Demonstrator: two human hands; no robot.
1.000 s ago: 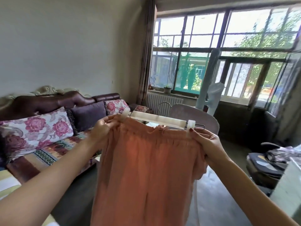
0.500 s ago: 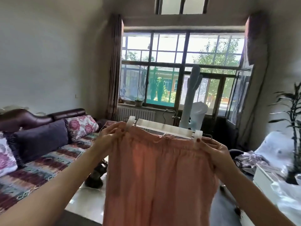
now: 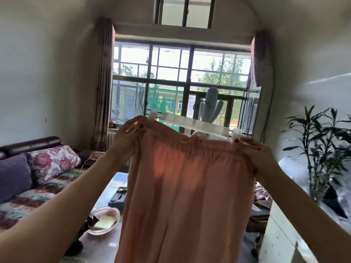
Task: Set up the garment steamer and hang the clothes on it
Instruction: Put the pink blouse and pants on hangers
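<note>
You hold the peach-pink garment (image 3: pixel 186 186) up in the centre of the frame, its elastic waistband clipped to a pale clip hanger (image 3: pixel 195 123) that runs along its top edge, tilted so the left end sits higher than the right. The cloth hangs down out of the bottom of the frame. Your left hand (image 3: pixel 126 138) pinches the waistband at its upper left corner, just beside the left clip (image 3: pixel 152 115), fingers curled on the fabric. Your right hand (image 3: pixel 254 150) grips the waistband at the upper right corner, thumb just under the right clip (image 3: pixel 237 133). Behind the hanger, right of centre, the grey-blue steamer head (image 3: pixel 210 105) stands upright against the window (image 3: pixel 182 82), and whether the hanger touches it you cannot tell. Below your left arm a glossy table (image 3: pixel 112 240) carries a clear dish (image 3: pixel 104 220) and a dark box (image 3: pixel 117 197). A sofa (image 3: pixel 28 188) with a floral cushion (image 3: pixel 55 161) fills the lower left. A leafy plant (image 3: pixel 319 149) stands at the right edge, and curtains (image 3: pixel 103 82) hang at the left of the window.
</note>
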